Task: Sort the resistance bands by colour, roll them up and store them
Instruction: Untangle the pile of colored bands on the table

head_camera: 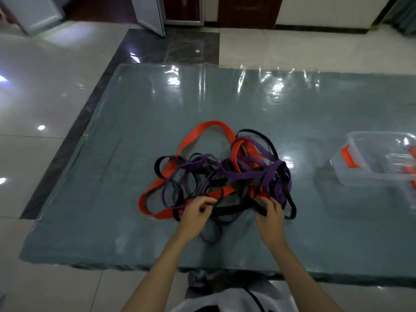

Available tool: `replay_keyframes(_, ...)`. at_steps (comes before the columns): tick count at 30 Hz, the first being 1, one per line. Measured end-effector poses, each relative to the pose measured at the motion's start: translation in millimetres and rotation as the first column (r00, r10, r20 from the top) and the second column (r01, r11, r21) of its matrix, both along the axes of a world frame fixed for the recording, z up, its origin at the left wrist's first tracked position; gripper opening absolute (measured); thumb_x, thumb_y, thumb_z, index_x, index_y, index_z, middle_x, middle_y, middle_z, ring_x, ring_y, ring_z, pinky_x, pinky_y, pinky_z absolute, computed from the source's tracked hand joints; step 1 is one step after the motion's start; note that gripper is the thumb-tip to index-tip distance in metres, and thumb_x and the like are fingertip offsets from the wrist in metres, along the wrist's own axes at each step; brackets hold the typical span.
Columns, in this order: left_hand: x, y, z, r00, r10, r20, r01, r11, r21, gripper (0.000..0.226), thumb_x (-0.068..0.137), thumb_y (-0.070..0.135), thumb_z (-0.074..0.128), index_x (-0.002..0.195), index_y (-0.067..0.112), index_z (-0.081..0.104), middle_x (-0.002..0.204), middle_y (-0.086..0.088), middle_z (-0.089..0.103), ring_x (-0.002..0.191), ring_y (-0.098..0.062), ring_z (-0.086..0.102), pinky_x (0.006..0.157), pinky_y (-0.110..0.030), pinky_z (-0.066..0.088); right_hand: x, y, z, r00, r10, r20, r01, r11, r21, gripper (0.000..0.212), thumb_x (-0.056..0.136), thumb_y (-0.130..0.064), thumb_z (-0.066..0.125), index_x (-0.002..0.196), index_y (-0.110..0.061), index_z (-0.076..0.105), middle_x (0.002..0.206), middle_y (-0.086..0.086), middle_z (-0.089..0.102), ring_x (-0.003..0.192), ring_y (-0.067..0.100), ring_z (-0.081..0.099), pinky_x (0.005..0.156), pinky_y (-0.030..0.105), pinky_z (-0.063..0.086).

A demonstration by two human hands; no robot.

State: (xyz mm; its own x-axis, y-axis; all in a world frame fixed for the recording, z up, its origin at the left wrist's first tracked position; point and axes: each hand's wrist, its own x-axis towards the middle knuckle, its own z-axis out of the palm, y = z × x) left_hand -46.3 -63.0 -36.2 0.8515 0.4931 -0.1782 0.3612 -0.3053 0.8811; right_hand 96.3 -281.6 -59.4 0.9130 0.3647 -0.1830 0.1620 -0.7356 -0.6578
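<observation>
A tangled heap of resistance bands lies in the middle of the grey-green mat. It mixes wide red bands, purple bands and narrow black bands. My left hand is at the heap's near edge, fingers curled and pinching a black band. My right hand is at the near right of the heap, its fingers curled on another black strand. Which band is which inside the knot is hard to tell.
A clear plastic box with orange clips stands on the mat at the right edge of the view. Glossy tiled floor surrounds the mat. Doors and a wall lie at the far side.
</observation>
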Motion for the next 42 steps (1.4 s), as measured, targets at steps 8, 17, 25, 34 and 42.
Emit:
replay_keyframes(8, 71, -33, -11, 0.973, 0.006, -0.232, -0.026, 0.996, -0.086, 0.023, 0.104, 0.010, 0.062, 0.123, 0.019, 0.070, 0.123, 0.005, 0.067, 0.111, -0.009, 0.063, 0.089, -0.013, 0.050, 68, -35, -17, 0.947, -0.235, -0.220, 0.244, 0.970, 0.012, 0.086, 0.091, -0.022, 0.082, 0.159, -0.007, 0.032, 0.160, 0.029, 0.030, 0.147, 0.045, 0.035, 0.116, 0.058, 0.040)
replay_keyframes(17, 141, -81, -23, 0.880, 0.133, -0.455, -0.261, 0.937, -0.231, 0.034, 0.098, 0.006, 0.070, 0.129, 0.001, 0.058, 0.120, -0.012, 0.068, 0.112, -0.024, 0.064, 0.102, -0.036, 0.053, 131, -51, -21, 0.792, -0.102, -0.601, 0.191, 0.978, 0.086, 0.050, 0.091, -0.014, 0.083, 0.130, 0.005, 0.059, 0.089, 0.012, 0.070, 0.056, 0.024, 0.063, 0.050, 0.028, 0.053)
replay_keyframes(25, 157, -121, -11, 0.832, 0.418, -0.363, -0.547, 0.726, -0.417, 0.027, 0.096, -0.005, 0.070, 0.122, -0.010, 0.065, 0.115, -0.015, 0.071, 0.105, -0.025, 0.066, 0.074, -0.011, 0.055, 148, -77, -34, 0.757, -0.116, -0.643, 0.229, 0.969, 0.095, 0.021, 0.085, -0.012, 0.086, 0.095, 0.004, 0.076, 0.071, 0.011, 0.069, 0.066, 0.025, 0.064, 0.059, 0.028, 0.049)
replay_keyframes(34, 145, -138, 10, 0.892, 0.361, -0.271, -0.448, 0.784, -0.429, 0.019, 0.101, 0.006, 0.069, 0.111, 0.000, 0.054, 0.111, -0.021, 0.069, 0.110, -0.034, 0.067, 0.100, -0.038, 0.052, 143, -76, -35, 0.842, -0.275, -0.465, 0.279, 0.958, -0.060, 0.040, 0.087, -0.036, 0.079, 0.111, -0.006, 0.071, 0.112, 0.022, 0.067, 0.106, 0.039, 0.065, 0.097, 0.055, 0.052)
replay_keyframes(42, 134, -119, 17, 0.982, 0.132, -0.138, -0.180, 0.882, -0.436, 0.073, 0.088, 0.017, 0.086, 0.149, 0.017, 0.045, 0.140, -0.002, 0.067, 0.133, -0.015, 0.060, 0.116, -0.038, 0.048, 127, -87, -33, 0.776, -0.253, -0.578, 0.283, 0.958, -0.038, 0.048, 0.092, -0.055, 0.072, 0.093, -0.007, 0.078, 0.093, 0.014, 0.077, 0.094, 0.035, 0.071, 0.103, 0.058, 0.050)
